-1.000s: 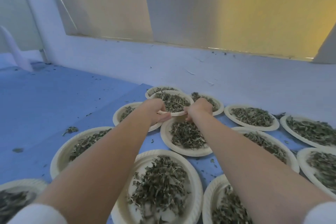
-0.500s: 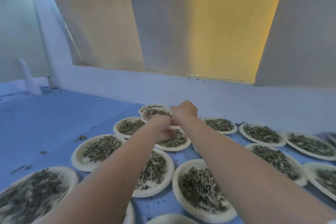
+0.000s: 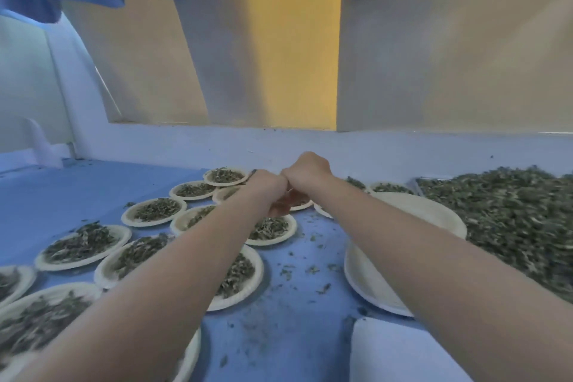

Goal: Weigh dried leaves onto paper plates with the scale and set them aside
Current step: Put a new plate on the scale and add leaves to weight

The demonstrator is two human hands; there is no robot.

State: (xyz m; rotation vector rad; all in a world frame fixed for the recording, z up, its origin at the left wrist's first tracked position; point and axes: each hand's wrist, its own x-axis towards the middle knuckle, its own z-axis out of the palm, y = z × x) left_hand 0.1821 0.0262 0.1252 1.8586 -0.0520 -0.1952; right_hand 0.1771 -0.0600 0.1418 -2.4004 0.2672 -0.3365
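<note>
You have round off-white paper plates heaped with dark green dried leaves (image 3: 152,210) spread flat left of the empty off-white paper plate (image 3: 428,211). Right of that empty plate lies a broad loose pile of dried green leaves (image 3: 511,220). Crumbs (image 3: 310,270) dot the blue surface just left of it.

from where i sit the left side is crowded: filled paper plates (image 3: 82,246) lie rim to rim on the blue table (image 3: 46,195), with only thin gaps between them. a strip of bare blue (image 3: 310,257), flecked with leaf crumbs (image 3: 313,270), runs up the middle. the right is blocked by an empty plate (image 3: 434,211) and a loose heap of dried leaves (image 3: 511,220), and a white block (image 3: 397,350) sits near my edge.
</note>
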